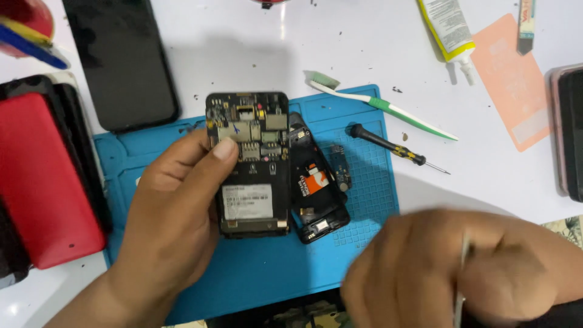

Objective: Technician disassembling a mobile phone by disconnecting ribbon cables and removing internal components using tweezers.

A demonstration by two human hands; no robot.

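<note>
My left hand [173, 206] grips an opened black phone [250, 176] from its left side, thumb resting on the exposed circuit board near the top. The phone's back faces up, showing its board and a white label. It hovers over a blue work mat [255, 273]. My right hand [449, 267] is blurred at the lower right, fingers closed around a thin pale metal tool [463, 273] that looks like tweezers. Beside the phone on the mat lies a black inner frame piece [316, 182] with an orange sticker, and a small circuit strip [340, 167].
A green-and-white toothbrush [376, 106] and a small screwdriver [392, 146] lie at the mat's upper right. A black phone [121, 61] lies face-down at top left, a red case [42, 182] at left. A glue tube [449, 30], pink card [513, 79] and another phone [568, 130] sit right.
</note>
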